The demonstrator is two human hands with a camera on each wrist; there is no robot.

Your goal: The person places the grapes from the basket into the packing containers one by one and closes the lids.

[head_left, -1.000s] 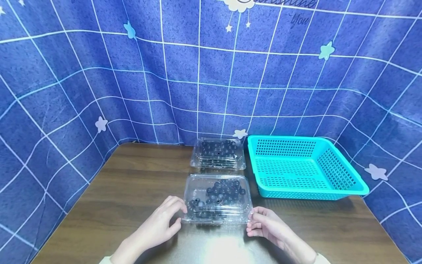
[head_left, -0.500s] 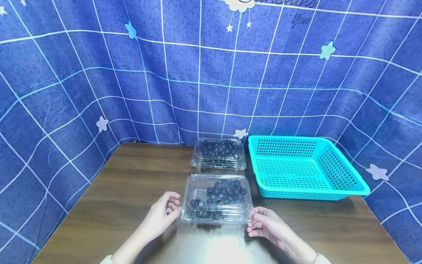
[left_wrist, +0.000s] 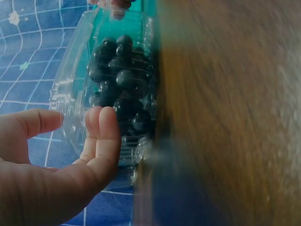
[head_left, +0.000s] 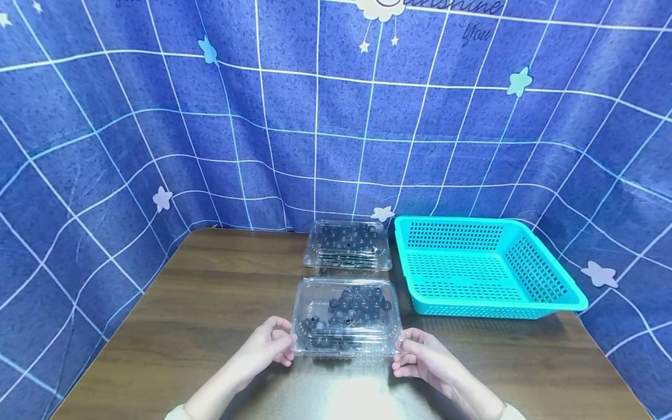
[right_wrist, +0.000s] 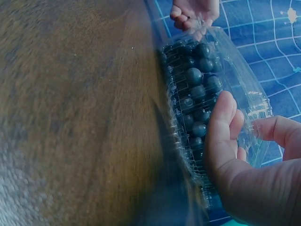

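A clear plastic clamshell box [head_left: 346, 318] of blueberries [head_left: 359, 303] lies on the table in front of me, lid down. My left hand [head_left: 265, 347] pinches its near left corner. At the near right corner my right hand [head_left: 427, 359] grips the rim between thumb and fingers. In the left wrist view, thumb and fingers of the left hand [left_wrist: 70, 160] stand at the edge of the clear plastic, berries behind them. The right wrist view has the right hand [right_wrist: 249, 160] at the lid's edge, with the left hand at the far end.
A second clear box of blueberries [head_left: 347, 245] stands right behind the first. To the right is a turquoise plastic basket [head_left: 488, 309] with perforated walls. A blue gridded curtain [head_left: 336, 146] hangs behind the brown wooden table [head_left: 226, 280].
My left hand drew slightly back from the box's left side, then came back to its near left corner with thumb and fingers closing there. The right hand and both boxes have stayed put.
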